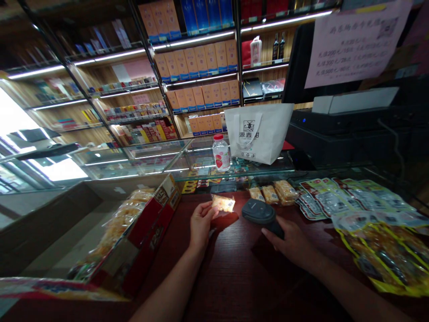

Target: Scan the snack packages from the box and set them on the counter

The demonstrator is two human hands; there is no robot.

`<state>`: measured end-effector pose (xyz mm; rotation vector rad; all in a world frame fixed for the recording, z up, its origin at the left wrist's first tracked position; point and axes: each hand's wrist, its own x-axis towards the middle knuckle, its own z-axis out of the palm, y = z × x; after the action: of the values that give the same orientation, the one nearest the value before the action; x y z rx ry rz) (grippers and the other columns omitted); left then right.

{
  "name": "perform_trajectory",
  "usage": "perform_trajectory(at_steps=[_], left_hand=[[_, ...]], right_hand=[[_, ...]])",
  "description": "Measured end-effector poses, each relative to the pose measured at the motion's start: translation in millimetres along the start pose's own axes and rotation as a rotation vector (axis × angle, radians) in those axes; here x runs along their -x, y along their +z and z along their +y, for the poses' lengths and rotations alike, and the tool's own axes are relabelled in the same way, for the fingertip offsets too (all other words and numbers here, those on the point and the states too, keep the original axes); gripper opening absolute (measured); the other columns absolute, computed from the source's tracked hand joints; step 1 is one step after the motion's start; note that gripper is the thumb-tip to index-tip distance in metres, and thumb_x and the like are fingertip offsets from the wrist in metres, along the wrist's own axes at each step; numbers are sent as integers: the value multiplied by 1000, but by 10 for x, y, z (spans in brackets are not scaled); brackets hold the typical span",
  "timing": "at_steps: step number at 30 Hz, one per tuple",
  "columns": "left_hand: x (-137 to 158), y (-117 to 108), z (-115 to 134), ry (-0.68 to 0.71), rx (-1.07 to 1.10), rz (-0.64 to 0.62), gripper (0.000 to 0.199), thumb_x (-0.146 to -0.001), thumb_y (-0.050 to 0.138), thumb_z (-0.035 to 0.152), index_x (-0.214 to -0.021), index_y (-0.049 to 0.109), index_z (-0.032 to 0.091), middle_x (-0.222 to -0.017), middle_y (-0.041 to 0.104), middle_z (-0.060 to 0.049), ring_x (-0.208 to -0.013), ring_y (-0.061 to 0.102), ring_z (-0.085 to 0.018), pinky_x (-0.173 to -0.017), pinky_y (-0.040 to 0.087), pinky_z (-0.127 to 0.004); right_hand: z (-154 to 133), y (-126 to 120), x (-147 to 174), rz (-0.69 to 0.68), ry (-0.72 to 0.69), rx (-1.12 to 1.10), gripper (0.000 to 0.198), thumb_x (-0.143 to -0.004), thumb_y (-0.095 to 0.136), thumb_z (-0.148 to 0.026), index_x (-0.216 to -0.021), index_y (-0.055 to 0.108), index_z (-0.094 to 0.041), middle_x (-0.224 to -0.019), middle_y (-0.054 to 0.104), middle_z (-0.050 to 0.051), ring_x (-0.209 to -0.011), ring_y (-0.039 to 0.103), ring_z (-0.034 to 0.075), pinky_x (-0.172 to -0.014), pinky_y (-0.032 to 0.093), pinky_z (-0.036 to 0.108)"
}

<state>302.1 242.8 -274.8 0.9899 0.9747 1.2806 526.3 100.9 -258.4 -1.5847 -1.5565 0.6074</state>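
Between thumb and fingers my left hand [201, 222] pinches a small clear-wrapped snack packet [224, 203], brightly lit and raised a little above the dark red counter. My right hand [295, 239] is wrapped round the handle of a black barcode scanner [259, 212], whose head points left toward the packet, a short gap away. Behind the scanner lie several similar wrapped snack packets [284, 192], some stacked. On the left an open cardboard box [140, 230] holds a row of wrapped snacks [125, 212] along its right wall.
A white paper bag [264, 134] and a red-capped bottle [220, 154] stand on the glass display case [194, 163]. At right lie silvery snack pouches [335, 197] and yellow-edged packs [389, 255], below a black monitor [298, 62]. Stocked shelves [201, 76] line the back.
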Motion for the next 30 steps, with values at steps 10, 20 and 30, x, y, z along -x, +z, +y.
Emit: perform_trajectory(at_steps=[10, 20, 30], left_hand=[[43, -27, 64, 132, -107, 12, 36, -64, 81, 31, -93, 65, 17, -94, 74, -7, -90, 70, -22, -83, 53, -32], [184, -491, 1484, 659, -242, 311, 39, -74, 75, 39, -106, 65, 18, -96, 70, -5, -87, 67, -19, -81, 56, -31], [-974, -1407, 2327, 194, -615, 386, 35, -55, 86, 23, -64, 54, 13, -53, 61, -4, -49, 60, -17, -55, 53, -35]], right_hand=[[-97, 10, 46, 26, 140, -88, 31, -82, 57, -52, -89, 63, -23, -49, 57, -3, -45, 57, 23, -50, 42, 33], [12, 66, 34, 49, 218, -62, 35, -80, 51, -59, -74, 59, -26, -43, 58, -3, -43, 59, 22, -49, 44, 32], [179, 91, -31, 26, 229, -298, 42, -82, 52, -63, -82, 58, -21, -44, 57, -3, -41, 54, 19, -47, 41, 31]])
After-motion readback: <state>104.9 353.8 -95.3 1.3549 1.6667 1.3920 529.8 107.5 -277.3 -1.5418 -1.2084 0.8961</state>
